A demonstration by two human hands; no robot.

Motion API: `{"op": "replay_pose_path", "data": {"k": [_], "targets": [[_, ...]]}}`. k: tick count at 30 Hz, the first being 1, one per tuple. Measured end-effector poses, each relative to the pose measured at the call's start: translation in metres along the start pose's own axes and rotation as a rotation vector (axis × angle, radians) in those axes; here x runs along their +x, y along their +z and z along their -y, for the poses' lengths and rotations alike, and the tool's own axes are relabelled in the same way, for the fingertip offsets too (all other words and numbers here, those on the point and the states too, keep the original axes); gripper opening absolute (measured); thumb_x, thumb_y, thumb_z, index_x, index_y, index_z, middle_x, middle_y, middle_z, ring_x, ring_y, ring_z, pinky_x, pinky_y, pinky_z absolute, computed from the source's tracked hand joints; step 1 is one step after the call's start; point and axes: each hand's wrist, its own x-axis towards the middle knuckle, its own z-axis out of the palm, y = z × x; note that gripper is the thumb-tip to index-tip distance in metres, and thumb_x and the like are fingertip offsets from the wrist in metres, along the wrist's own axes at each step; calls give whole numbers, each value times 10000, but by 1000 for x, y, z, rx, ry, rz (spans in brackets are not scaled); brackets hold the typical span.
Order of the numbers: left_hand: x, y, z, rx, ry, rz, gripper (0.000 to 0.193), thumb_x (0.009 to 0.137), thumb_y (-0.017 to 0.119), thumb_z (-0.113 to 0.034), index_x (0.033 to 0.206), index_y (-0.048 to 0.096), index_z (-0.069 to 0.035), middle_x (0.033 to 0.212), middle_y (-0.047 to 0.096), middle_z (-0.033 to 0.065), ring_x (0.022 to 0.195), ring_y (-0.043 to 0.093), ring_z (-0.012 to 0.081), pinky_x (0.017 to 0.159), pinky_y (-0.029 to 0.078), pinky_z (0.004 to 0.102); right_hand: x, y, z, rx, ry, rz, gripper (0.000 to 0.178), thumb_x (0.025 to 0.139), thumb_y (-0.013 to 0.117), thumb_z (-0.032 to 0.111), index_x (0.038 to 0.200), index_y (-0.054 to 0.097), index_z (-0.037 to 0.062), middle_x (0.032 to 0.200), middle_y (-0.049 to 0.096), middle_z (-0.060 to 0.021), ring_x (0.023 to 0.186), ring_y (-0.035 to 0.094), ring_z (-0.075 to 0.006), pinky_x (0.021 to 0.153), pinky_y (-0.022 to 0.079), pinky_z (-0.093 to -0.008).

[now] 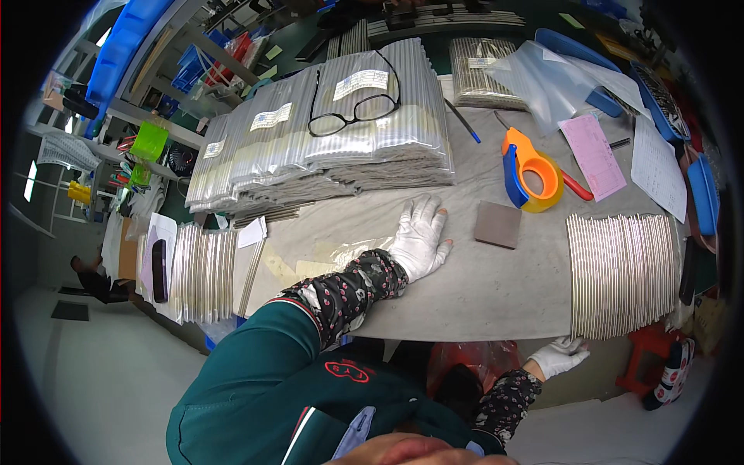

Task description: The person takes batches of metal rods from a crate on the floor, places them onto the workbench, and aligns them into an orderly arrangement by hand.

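Where the worktable's [480, 310] near edge runs, the gloved right hand [559, 358] sits low, just beside the lower ends of a row of thin metal rods [622, 275]; its fingers are partly curled, and I cannot tell whether they pinch a rod. The rods lie side by side on the right part of the table, pointing away from the person. Farther in, the left hand [418, 239], in a white glove with bare thumb tip, rests palm down on the grey surface, fingers fairly close together and thumb spread, pinching nothing. Clear plastic film [360, 252] lies just left of it. To its right is a dark brown square plate [497, 225], and beyond that an orange-and-blue tape dispenser [535, 174] beside a red tool handle [577, 187] and a pink slip [593, 156]. Past the left hand rises a broad stack of bagged rods [333, 155], with black-framed eyeglasses [353, 118] on top. A pen [463, 122] lies beside the stack; a smaller bagged bundle [482, 84] sits farther back.
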Motion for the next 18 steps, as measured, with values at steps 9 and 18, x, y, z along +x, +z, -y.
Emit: {"op": "replay_pose_path", "data": {"k": [9,18], "targets": [[-16,-3,-3,-15,2,-40,541,723,553,-272,1135,414,51,1227,329,216,1198,258,359,1000,172,480,-51,-72,-12,-429,16,-49,464,848,358,260,1229,297,2,1214,406,-222,1116,412,-330,952,330,-403],[-83,-19,10,-400,72,-294,449,685,574,-95,1097,434,15,1205,349,241,1084,382,399,913,351,401,-144,-169,-56,-735,362,455,199,862,407,125,1034,499,81,866,610,-141,707,589,-187,619,481,-267]]}}
